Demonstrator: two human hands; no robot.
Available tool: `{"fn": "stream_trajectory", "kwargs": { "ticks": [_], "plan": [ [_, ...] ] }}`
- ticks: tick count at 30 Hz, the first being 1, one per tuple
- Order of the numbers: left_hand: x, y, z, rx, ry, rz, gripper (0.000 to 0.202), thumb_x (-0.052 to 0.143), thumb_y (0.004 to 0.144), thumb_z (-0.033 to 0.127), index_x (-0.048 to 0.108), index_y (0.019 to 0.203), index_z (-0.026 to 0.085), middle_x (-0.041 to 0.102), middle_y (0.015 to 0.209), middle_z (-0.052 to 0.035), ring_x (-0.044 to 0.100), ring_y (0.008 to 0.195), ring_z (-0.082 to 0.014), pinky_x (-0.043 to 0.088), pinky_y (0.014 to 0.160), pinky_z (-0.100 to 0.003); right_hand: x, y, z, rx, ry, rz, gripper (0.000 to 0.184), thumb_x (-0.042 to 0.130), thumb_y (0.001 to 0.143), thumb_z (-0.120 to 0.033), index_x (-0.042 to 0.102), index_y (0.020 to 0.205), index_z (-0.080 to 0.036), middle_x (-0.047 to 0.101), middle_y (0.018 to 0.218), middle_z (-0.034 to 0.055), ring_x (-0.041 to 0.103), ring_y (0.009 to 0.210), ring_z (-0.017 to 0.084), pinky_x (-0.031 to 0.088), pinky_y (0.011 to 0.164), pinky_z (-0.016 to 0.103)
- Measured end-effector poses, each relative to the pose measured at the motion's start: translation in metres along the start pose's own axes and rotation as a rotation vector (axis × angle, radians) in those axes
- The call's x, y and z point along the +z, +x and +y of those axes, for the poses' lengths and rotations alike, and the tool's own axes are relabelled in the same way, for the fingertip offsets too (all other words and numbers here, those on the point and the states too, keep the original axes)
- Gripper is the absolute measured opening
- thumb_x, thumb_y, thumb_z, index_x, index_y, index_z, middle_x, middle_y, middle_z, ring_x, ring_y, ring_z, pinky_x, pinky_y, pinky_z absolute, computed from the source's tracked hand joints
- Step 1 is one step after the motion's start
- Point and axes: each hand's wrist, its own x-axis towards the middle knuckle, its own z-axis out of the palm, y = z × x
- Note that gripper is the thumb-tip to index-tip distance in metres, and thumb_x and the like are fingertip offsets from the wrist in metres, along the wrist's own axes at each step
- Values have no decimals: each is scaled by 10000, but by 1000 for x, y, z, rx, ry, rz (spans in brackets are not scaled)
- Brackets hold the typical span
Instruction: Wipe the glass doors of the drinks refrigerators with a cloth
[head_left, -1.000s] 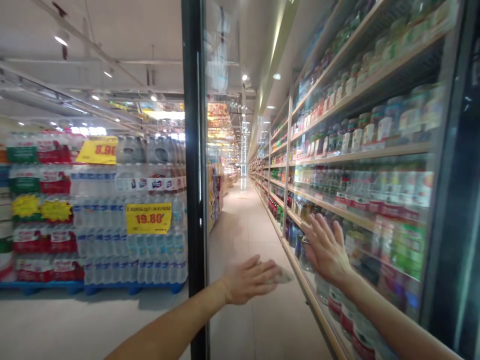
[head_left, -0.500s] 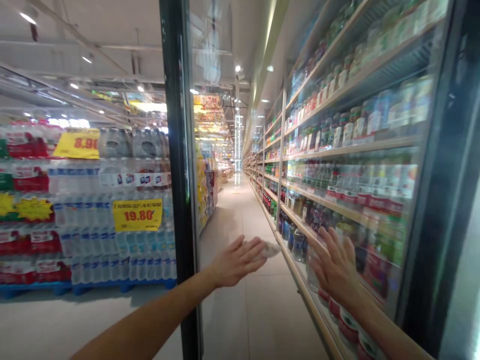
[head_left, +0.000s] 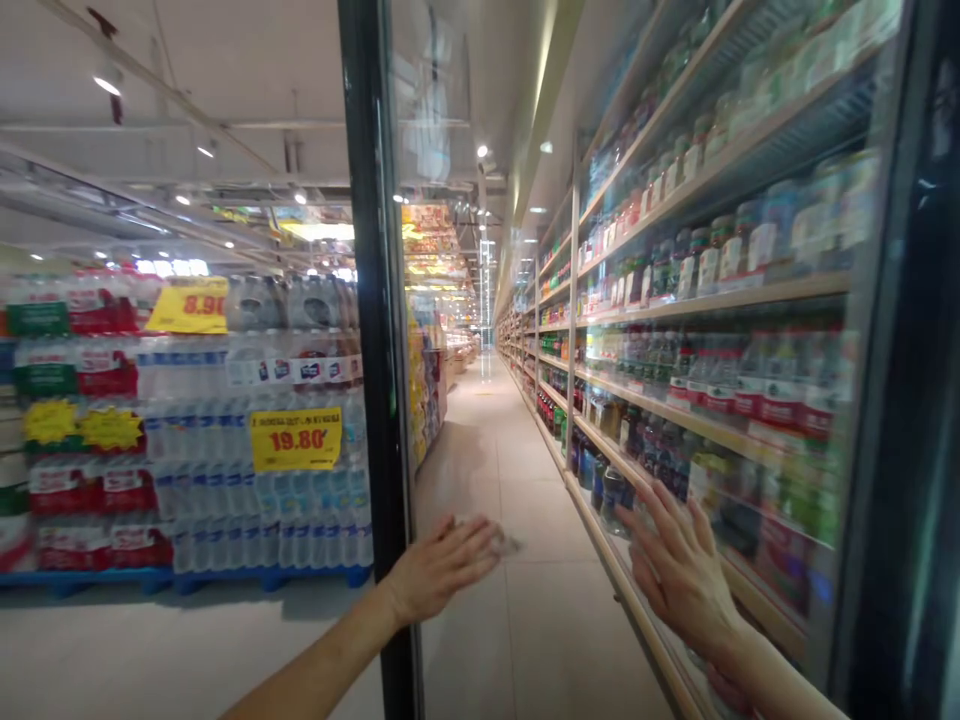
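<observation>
My left hand [head_left: 435, 572] reaches across a tall glass door [head_left: 442, 330] with a black frame [head_left: 375, 400], its fingers pressing a small pale cloth [head_left: 501, 543] flat to the pane. My right hand [head_left: 679, 572] lies open with fingers spread on the glass front [head_left: 757, 480] of the cooler at the right. Behind that glass, rows of bottled drinks [head_left: 697, 385] stand on wooden shelves.
Stacked packs of bottled water [head_left: 225, 500] with yellow price signs [head_left: 296, 438] stand on blue pallets at the left. A long tiled aisle [head_left: 525, 570] runs ahead between the door and the cooler shelves. The cooler's dark frame [head_left: 900, 420] rises at the far right.
My left hand has slid left and down along the glass with the cloth. My right hand has stayed flat on the cooler glass, a little lower in view.
</observation>
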Motion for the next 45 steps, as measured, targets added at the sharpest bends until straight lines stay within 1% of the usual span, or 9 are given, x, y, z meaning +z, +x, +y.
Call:
{"fn": "stream_trajectory", "kwargs": {
  "ticks": [4,13,18,23,27,32,37,42,45],
  "plan": [
    [8,-2,23,-589,155,120,440,477,816,130,463,1250,195,298,1466,-120,170,1388,-222,179,1120,-450,2,4,0,37,-12,37,493,477,800,-167,437,1287,-226,348,1437,128,294,1339,294,250,1055,545],
    [22,56,12,-478,111,198,396,507,816,179,474,1211,183,215,1496,-133,128,1395,-253,144,1119,-472,4,6,-1,79,-29,29,599,466,818,-187,294,1391,-223,350,1433,145,287,1341,304,270,1040,549],
    [25,99,12,-62,45,172,367,493,845,225,478,1210,255,305,1472,-49,200,1381,-200,132,1129,-411,-1,9,3,73,-49,25,620,454,827,-180,251,1412,-202,387,1406,162,292,1340,292,277,1038,540],
    [22,117,8,-364,100,170,411,491,842,211,455,1251,216,314,1460,-117,174,1387,-242,110,1121,-473,-9,2,19,172,-106,31,591,431,840,-199,260,1405,-220,358,1427,154,282,1344,297,261,1047,545],
    [26,122,19,101,22,91,377,467,857,260,481,1233,281,331,1460,-35,225,1373,-195,98,1133,-416,-12,-11,29,182,-123,8,605,433,836,-201,249,1411,-243,366,1427,132,299,1336,295,272,1046,538],
    [31,148,26,-145,53,181,398,458,862,243,466,1260,239,356,1442,-89,222,1373,-236,91,1121,-452,-15,-16,34,219,-151,35,650,431,835,-189,190,1436,-237,359,1431,132,286,1343,292,266,1046,543],
    [36,165,40,199,-19,130,362,433,865,259,498,1221,241,344,1452,-57,276,1353,-211,100,1130,-417,-19,-20,45,249,-156,32,655,426,843,-201,167,1444,-247,350,1439,120,290,1341,294,265,1047,549],
    [39,201,43,-74,26,197,399,432,864,218,449,1263,212,354,1441,-103,266,1356,-250,120,1115,-465,-27,-30,67,335,-218,31,655,438,843,-212,174,1442,-239,311,1457,131,274,1347,302,258,1046,558],
    [45,213,51,139,-20,190,355,427,867,241,490,1214,209,388,1423,-84,308,1337,-235,121,1122,-441,-34,-34,79,335,-249,21,633,433,852,-222,190,1436,-222,337,1440,143,279,1344,299,264,1042,550]
  ]
}}
